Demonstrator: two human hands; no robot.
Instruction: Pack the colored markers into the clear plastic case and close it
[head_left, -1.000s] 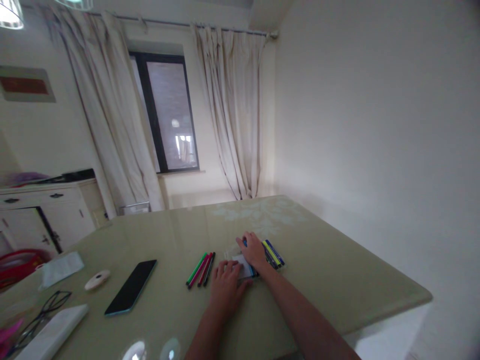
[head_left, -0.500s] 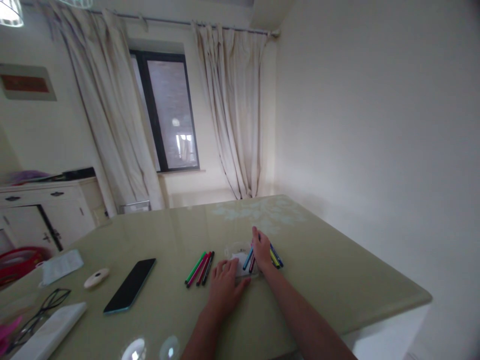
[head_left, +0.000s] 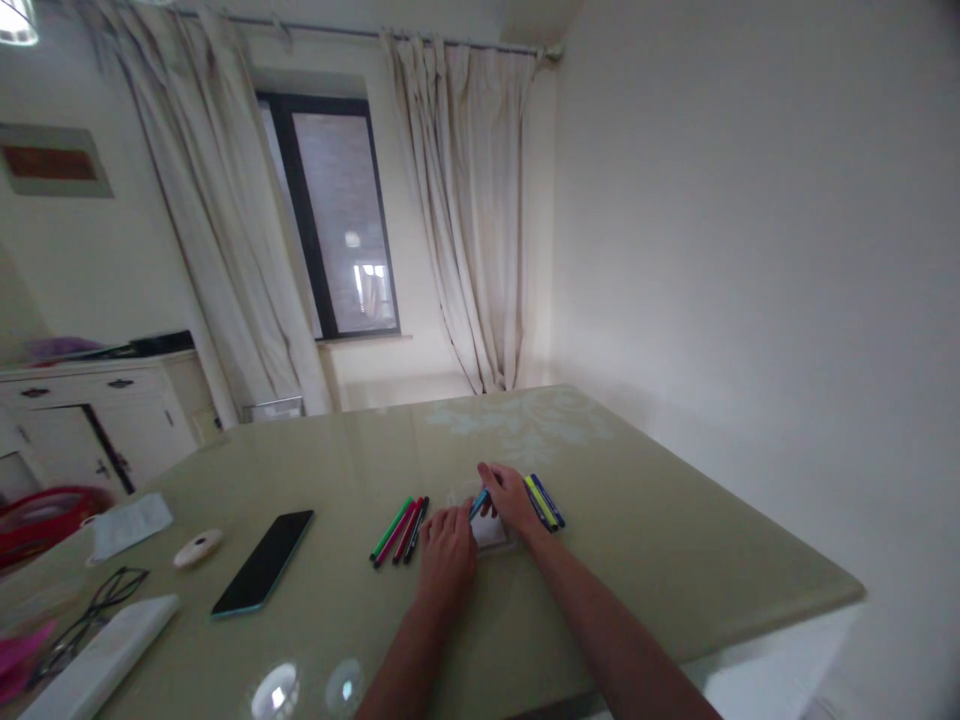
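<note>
My right hand [head_left: 513,500] is closed on a blue marker [head_left: 479,503], which slants down toward my left hand [head_left: 448,550]. A clear plastic case [head_left: 493,532] with a white insert lies flat on the table under and between my hands. The fingers of my left hand are bent together over the case's left edge, close to the marker's lower end; their tips are partly hidden. Several markers, green, pink, red and black, lie side by side left of my left hand, the green marker [head_left: 391,527] outermost. Right of my right hand lie a yellow marker [head_left: 541,502] and dark blue markers.
On the pale green table [head_left: 675,560] to the left are a black phone [head_left: 264,562], a round cream object [head_left: 198,548], a face mask [head_left: 131,527], glasses [head_left: 94,610] and a long white object [head_left: 105,660]. A wall [head_left: 750,250] stands on the right.
My right hand has shifted left and turned, bringing the blue marker toward my left hand. The dark red marker beneath it no longer shows. My left hand's fingers have drawn together.
</note>
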